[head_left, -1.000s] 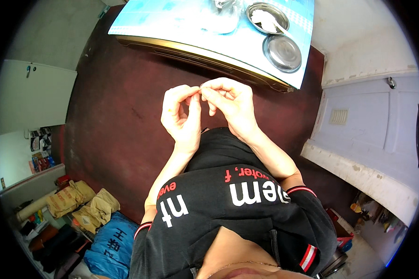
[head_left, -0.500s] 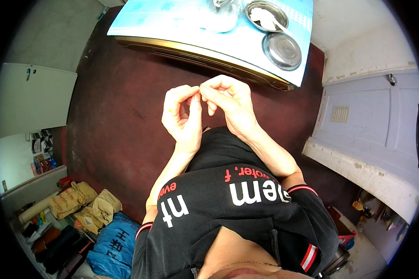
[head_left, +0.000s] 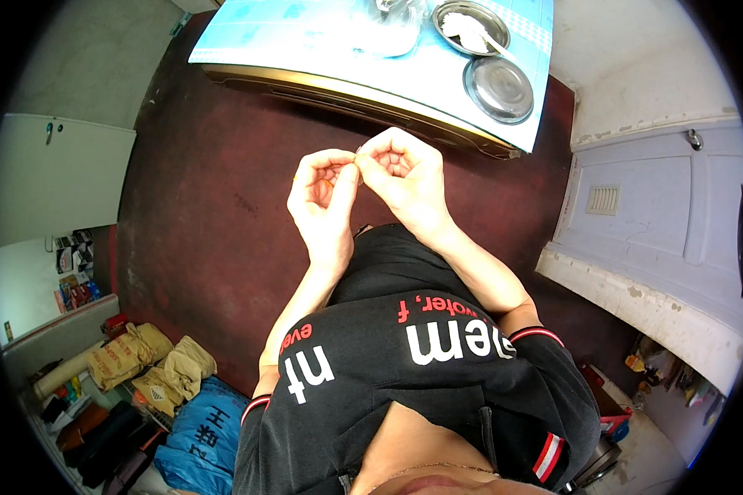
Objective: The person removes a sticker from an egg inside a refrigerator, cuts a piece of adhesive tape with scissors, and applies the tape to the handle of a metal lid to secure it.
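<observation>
My left hand (head_left: 325,208) and my right hand (head_left: 410,183) are raised in front of my body, with their fingertips meeting. Each thumb presses toward its index finger in a pinch. Whatever lies between the tips, if anything, is too small to make out. A little orange shows by the fingers of my left hand. Beyond the hands stands a table with a light blue cloth (head_left: 305,37). On its right part sit a metal bowl (head_left: 438,33) holding something white, a pale spoon (head_left: 497,45) leaning in it, and a round shiny lid or dish (head_left: 499,89).
A clear plastic bag or tray (head_left: 388,33) lies on the table. The dark red floor (head_left: 215,190) stretches around me. On the lower left are tan sacks (head_left: 128,355) and a blue sack (head_left: 202,433). Doors stand at the left (head_left: 58,181) and right (head_left: 636,198).
Both hands have shifted and turned slightly, the right one rising a little. Their fingertips stay together. The things on the table have not moved.
</observation>
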